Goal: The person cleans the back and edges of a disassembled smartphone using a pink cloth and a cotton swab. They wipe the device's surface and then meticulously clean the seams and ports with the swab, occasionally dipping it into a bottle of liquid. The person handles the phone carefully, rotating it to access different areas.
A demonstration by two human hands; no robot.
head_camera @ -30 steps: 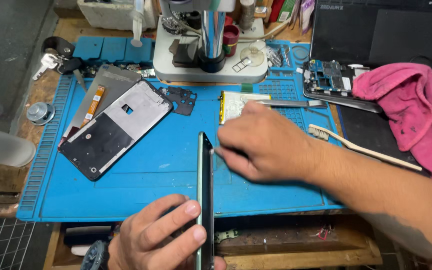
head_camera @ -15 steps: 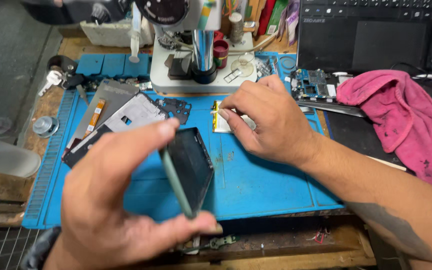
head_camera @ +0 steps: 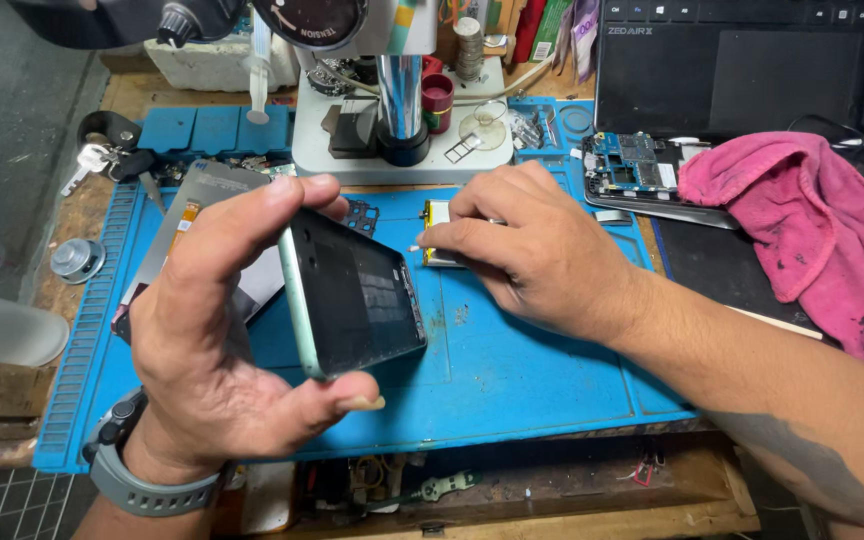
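My left hand [head_camera: 214,345] holds a phone body [head_camera: 357,295] with a mint-green rim, tilted up above the blue work mat [head_camera: 512,370], its dark inner side facing me. My right hand [head_camera: 537,255] rests on the mat further back, fingertips pinching a small flat yellow-edged part [head_camera: 438,215], likely a battery. Behind my left hand lie a grey back plate and a screen assembly [head_camera: 197,195], mostly hidden.
A microscope stand [head_camera: 397,110] stands at the back of the mat. A bare circuit board [head_camera: 632,165] lies by a laptop [head_camera: 752,65] at the back right. A pink cloth [head_camera: 812,220] sits on the right. Keys [head_camera: 92,165] and a round metal piece [head_camera: 77,260] lie at the left.
My left hand has lifted the phone body from the mat's front edge and turned its open side toward me. My right hand has moved back onto the yellow-edged part.
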